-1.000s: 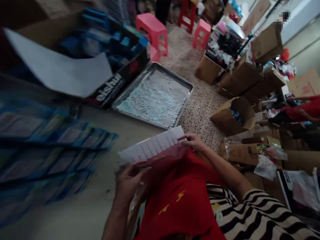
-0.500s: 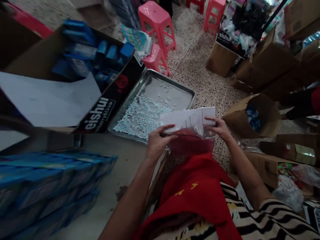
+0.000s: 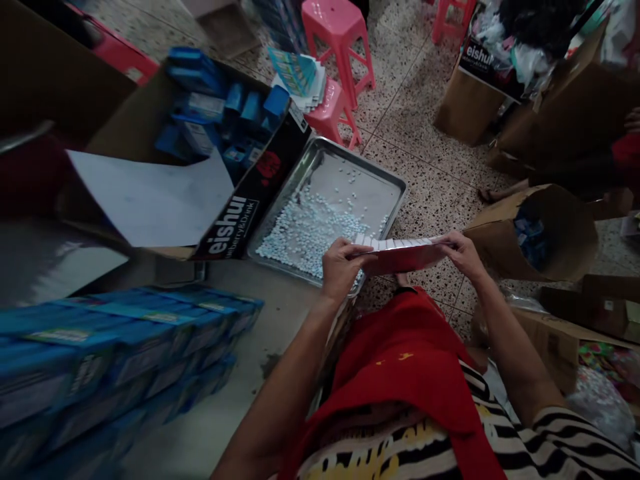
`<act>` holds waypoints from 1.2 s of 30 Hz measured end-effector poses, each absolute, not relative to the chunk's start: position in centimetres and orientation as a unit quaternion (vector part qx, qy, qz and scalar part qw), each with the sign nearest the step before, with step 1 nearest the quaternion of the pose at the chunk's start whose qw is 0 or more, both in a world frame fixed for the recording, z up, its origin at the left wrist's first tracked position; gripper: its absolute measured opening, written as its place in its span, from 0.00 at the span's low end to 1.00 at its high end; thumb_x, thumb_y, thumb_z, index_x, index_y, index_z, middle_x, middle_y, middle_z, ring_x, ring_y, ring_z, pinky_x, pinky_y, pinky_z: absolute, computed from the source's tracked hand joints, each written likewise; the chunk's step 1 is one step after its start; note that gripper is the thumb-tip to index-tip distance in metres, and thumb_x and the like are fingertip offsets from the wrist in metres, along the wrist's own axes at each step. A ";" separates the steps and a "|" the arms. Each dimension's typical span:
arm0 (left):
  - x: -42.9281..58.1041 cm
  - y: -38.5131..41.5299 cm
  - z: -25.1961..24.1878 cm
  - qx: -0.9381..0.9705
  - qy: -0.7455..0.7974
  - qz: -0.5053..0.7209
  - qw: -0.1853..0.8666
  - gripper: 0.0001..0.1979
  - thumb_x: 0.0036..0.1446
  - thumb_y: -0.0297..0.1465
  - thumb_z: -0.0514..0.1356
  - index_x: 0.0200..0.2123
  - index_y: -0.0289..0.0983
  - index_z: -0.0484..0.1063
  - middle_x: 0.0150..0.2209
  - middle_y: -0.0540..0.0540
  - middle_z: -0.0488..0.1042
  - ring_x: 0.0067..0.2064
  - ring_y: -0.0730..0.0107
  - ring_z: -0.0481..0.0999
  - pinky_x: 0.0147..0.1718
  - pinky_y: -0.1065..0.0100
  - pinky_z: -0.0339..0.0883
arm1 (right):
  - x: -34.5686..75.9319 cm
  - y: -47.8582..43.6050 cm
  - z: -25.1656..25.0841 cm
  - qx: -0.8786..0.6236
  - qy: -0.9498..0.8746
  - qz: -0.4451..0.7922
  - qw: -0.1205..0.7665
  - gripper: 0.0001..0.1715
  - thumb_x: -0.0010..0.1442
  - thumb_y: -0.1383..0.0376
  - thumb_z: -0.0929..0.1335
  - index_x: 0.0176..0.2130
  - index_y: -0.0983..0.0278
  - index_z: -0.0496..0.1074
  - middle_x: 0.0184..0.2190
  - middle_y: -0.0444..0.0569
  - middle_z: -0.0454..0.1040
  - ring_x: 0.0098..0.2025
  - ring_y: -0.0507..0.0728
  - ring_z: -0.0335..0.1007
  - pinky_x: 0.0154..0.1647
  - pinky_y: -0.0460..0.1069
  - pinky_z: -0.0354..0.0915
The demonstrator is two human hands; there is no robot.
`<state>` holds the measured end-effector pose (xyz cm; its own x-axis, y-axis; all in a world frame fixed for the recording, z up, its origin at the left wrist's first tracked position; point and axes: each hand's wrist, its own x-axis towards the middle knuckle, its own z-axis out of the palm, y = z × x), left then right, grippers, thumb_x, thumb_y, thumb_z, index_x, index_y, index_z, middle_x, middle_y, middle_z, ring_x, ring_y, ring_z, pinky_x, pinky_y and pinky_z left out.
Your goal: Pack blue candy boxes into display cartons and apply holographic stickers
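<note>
Between both hands is a flat red-and-white pack [image 3: 404, 259], its exact kind unclear. Its top edge shows a row of white segments, and a red face is turned toward me. My left hand [image 3: 342, 268] pinches the left end, thumb and fingers closed on it. At the opposite end my right hand [image 3: 464, 255] grips the pack the same way. Just beyond, a metal tray [image 3: 365, 165] holds many small white and pale-blue pellets [image 3: 313, 230]. The pack hangs over the tray's near right corner.
A black-printed carton [image 3: 227, 230] of blue boxes [image 3: 200, 107] stands left of the tray, a white sheet [image 3: 160, 197] across it. Stacked blue packs [image 3: 135, 353] lie nearer. Pink stools [image 3: 337, 33], a round cardboard bin [image 3: 560, 233] and cartons crowd the floor. Part of another person shows far right.
The pack has tipped from showing its white lined side to nearly edge-on, its red face toward me. My right hand has shifted to its end. The whole view has swung slightly.
</note>
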<state>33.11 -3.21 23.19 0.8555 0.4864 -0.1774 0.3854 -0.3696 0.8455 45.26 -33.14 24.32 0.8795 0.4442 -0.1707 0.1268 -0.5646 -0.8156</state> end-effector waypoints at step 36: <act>26.9 5.9 22.7 0.708 0.314 -0.072 0.629 0.20 0.33 0.44 0.79 0.24 0.36 0.80 0.21 0.48 0.77 0.23 0.69 0.72 0.24 0.69 0.63 | 38.2 -26.2 27.2 -0.812 -0.034 0.321 0.487 0.21 0.46 0.50 0.80 0.29 0.65 0.84 0.22 0.43 0.77 0.25 0.51 0.66 0.30 0.46 0.60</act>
